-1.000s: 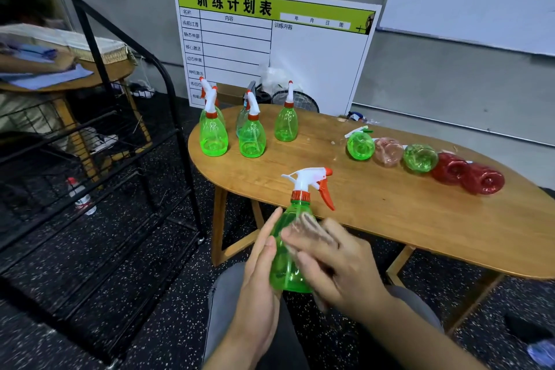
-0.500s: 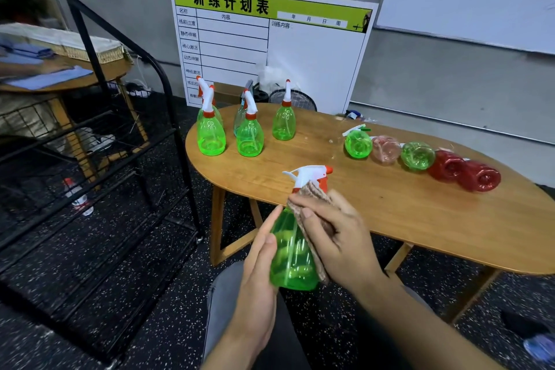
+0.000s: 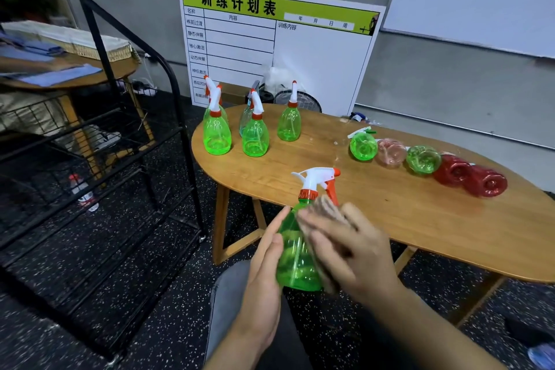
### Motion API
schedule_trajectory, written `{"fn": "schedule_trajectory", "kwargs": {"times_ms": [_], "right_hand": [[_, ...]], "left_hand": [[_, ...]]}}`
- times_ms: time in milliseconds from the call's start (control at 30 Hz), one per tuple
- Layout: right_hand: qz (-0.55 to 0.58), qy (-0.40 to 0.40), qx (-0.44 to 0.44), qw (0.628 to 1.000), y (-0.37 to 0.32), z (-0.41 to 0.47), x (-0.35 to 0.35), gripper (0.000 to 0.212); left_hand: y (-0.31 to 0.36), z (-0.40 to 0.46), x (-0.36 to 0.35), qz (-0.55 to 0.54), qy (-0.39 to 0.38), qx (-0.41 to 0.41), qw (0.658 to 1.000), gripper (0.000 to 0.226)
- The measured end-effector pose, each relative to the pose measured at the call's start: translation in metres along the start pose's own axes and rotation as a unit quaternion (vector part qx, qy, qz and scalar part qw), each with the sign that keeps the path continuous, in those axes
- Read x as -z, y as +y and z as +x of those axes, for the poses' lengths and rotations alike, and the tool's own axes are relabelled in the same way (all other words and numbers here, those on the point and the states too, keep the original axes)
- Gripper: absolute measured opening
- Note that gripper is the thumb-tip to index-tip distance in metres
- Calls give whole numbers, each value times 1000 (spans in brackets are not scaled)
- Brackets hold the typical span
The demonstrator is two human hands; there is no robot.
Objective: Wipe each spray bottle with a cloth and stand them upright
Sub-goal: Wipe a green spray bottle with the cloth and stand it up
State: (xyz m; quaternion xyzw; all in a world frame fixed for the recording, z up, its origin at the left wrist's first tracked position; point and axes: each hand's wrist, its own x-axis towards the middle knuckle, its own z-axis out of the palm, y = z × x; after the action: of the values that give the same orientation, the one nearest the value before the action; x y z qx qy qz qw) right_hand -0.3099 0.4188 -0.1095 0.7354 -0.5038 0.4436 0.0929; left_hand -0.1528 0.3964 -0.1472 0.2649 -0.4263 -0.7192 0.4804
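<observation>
We are holding a green spray bottle upright over our lap, just before the table; our left hand is gripping its side while our right hand is pressing a cloth, its grip curled round it, against the bottle.

Wooden table; upright bottles; five lying bottles

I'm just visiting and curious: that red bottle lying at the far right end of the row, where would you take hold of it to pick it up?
Probably around the round belly of the red spray bottle, coming down from above. It lies on its side on the wooden table with its base toward the camera and its spray head hidden behind. Its right flank is free, while the other red bottle crowds its left.
</observation>
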Motion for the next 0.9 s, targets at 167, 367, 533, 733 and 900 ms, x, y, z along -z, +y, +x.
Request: {"fn": "schedule_trajectory", "kwargs": {"times_ms": [167, 367, 533, 733, 900], "right_hand": [[66, -10, -121, 990, 5, 16, -13, 28], [-40, -76, 99, 991, -6, -27, -19, 29], [-94, -90, 170, 977, -14, -36, -15, 28], [44, 28, -22, 998, -13, -25, -5, 30], [95, 78, -147, 981, 3, 8, 4, 33]], "left_hand": [[0, 0, 1, 17, 3, -8, 1000, 47], [-1, 0, 5, 0, 8, 10, 1000, 46], [3, -2, 6, -17, 2, 11, 1000, 50], [9, -3, 1, 11, 42, -30, 999, 82], [7, -2, 1, -35, -1, -22, 999, 61]]}}
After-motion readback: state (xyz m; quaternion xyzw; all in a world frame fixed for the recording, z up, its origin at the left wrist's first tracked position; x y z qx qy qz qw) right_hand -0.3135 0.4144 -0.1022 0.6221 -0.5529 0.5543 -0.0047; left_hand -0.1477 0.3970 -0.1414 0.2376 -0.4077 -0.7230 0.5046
